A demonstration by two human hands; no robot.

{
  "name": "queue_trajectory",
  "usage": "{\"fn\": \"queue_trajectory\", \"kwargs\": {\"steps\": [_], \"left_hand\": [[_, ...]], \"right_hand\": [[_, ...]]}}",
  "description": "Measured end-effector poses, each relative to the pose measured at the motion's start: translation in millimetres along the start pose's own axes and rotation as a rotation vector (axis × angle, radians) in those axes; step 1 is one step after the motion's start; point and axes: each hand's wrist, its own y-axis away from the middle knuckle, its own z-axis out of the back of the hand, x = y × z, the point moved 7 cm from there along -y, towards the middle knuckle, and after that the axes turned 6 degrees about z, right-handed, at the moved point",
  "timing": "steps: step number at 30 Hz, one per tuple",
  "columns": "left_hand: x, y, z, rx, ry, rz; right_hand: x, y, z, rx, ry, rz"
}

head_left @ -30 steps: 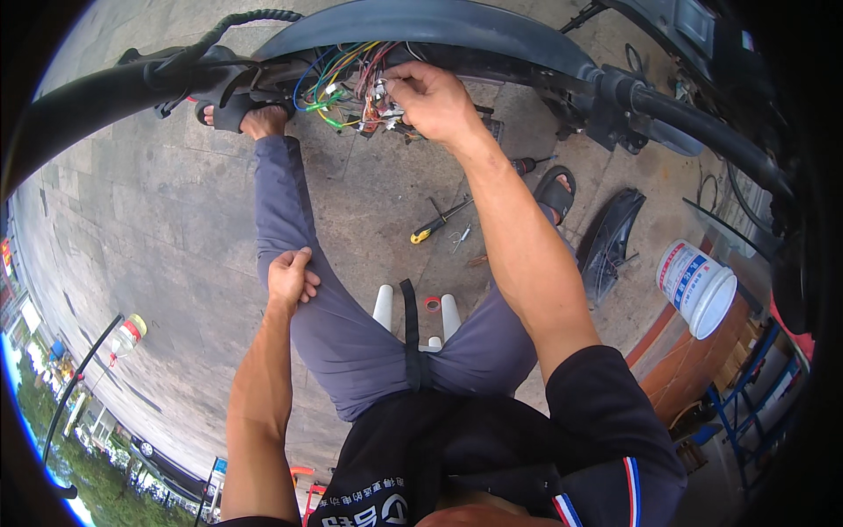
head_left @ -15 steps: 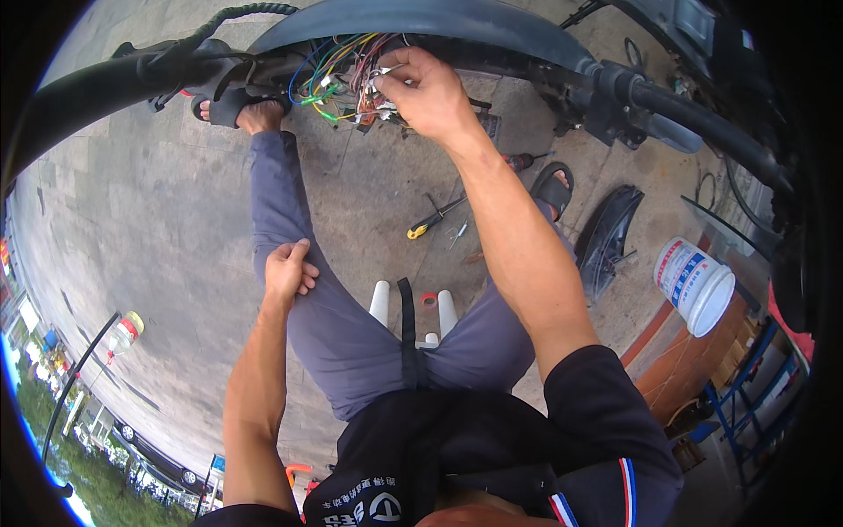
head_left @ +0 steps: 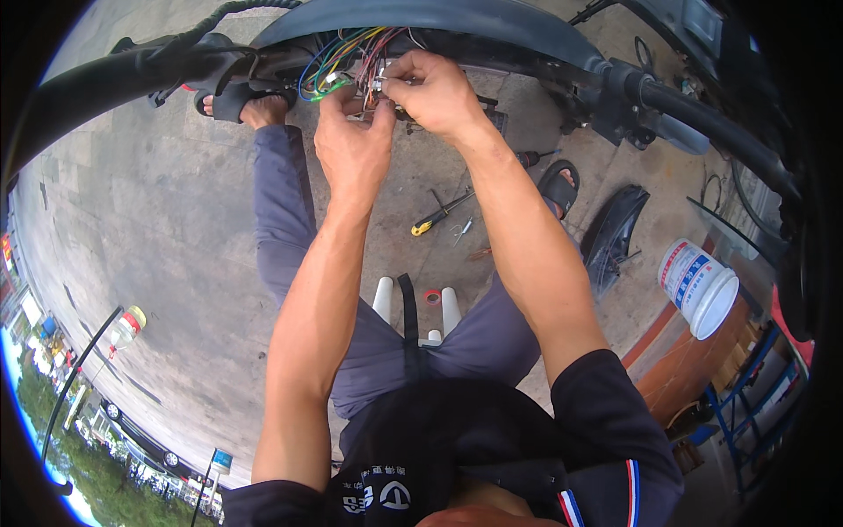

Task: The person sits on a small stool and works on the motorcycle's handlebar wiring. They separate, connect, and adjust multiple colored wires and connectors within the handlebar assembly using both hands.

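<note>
A bundle of coloured wires (head_left: 353,46) hangs from the underside of a dark curved vehicle panel (head_left: 421,26). My right hand (head_left: 435,95) is closed, its thumb and forefinger pinching a small white connector (head_left: 378,83) at the wires' right side. Beside it, my left hand (head_left: 353,145) reaches up among the lower wires, thumb and fingers apart. Its fingertips lie close to a green connector (head_left: 338,85) and are partly lost among the wires.
A thick black bar (head_left: 97,110) spans the upper left. On the ground lie a yellow-handled screwdriver (head_left: 430,224), a red tape roll (head_left: 432,297) and a black curved plastic part (head_left: 612,233). A white bucket (head_left: 702,290) stands at the right.
My left hand has left my left thigh and risen to the wires, beside my right hand. The right hand stays at the connector.
</note>
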Motion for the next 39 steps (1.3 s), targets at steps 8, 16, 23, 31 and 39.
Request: {"fn": "queue_trajectory", "kwargs": {"steps": [8,16,23,31,39], "left_hand": [[26,-18,-10,0.062,0.404,0.342],[19,-18,-5,0.073,0.528,0.262],[24,-20,0,0.125,0.512,0.219],[21,-15,-5,0.209,0.446,0.352],[24,-18,-9,0.189,0.492,0.373]], "right_hand": [[-4,3,-4,-0.057,-0.029,0.006],[-8,3,-7,-0.045,-0.134,-0.046],[-8,5,-7,0.051,-0.085,-0.073],[-5,8,-11,0.08,-0.113,-0.095],[-8,7,-15,0.03,-0.069,-0.102]]}}
